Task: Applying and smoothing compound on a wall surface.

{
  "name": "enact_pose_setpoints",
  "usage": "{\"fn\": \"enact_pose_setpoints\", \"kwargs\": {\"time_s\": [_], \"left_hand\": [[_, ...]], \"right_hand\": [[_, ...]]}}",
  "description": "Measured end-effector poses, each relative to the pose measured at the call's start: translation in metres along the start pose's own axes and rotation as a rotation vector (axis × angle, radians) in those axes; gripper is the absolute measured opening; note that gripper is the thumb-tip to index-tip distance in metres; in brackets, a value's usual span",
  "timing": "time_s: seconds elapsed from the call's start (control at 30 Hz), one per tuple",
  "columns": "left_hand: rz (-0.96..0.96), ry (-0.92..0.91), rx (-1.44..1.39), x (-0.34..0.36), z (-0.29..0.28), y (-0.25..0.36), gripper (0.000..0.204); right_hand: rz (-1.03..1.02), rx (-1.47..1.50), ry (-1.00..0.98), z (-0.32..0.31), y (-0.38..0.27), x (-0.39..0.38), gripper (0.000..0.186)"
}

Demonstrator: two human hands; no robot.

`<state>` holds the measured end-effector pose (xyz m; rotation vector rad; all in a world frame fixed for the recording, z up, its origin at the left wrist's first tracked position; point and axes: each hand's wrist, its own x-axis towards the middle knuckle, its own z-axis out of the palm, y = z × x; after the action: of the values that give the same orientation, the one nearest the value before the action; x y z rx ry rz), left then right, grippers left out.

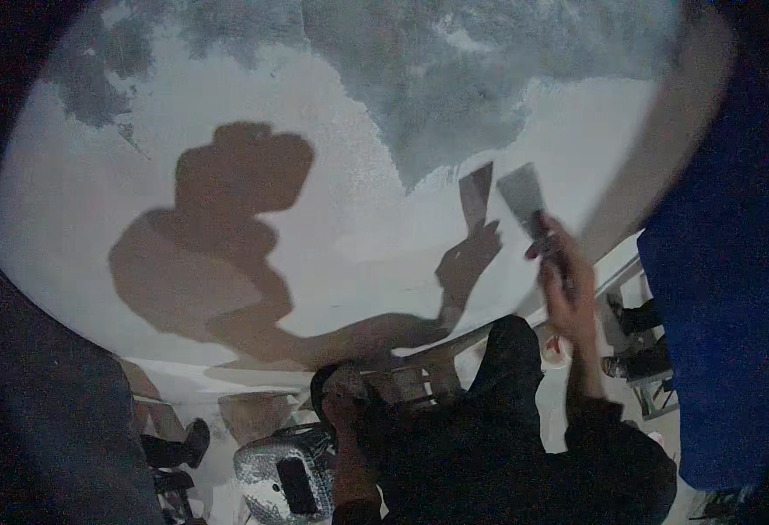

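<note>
My right hand (568, 284) is closed around the handle of a putty knife (522, 191), its wide blade pointing up. The blade is in front of the white-coated part of a wall (349, 254), just below a bare grey patch (454, 114) with a ragged edge. To the left of the blade, the wall carries the dark shadow of my arm and the knife. Low in the middle, my left hand (342, 389) is by my dark-clothed leg; its fingers are too dim to make out.
A silvery, textured case-like object (258, 477) with a dark panel stands at the lower left. Dark shoe-like shapes (196, 442) are beside it. A blue surface (726, 332) fills the right side, with a metal frame (660, 398) and dark items next to it.
</note>
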<state>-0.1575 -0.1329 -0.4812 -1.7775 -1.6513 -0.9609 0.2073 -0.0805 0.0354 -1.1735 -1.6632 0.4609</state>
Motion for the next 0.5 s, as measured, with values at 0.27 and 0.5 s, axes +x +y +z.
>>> {"fn": "enact_pose_setpoints", "kwargs": {"time_s": [0.27, 0.5], "left_hand": [[-0.531, -0.33, -0.089, 0.024, 0.0, 0.028, 0.026], [-0.283, 0.317, -0.406, 0.014, 0.007, 0.026, 0.028]], "right_hand": [[-0.499, -0.44, 0.17, -0.095, -0.063, 0.055, 0.026], [-0.342, -0.525, -0.176, -0.114, -0.109, 0.073, 0.044]]}}
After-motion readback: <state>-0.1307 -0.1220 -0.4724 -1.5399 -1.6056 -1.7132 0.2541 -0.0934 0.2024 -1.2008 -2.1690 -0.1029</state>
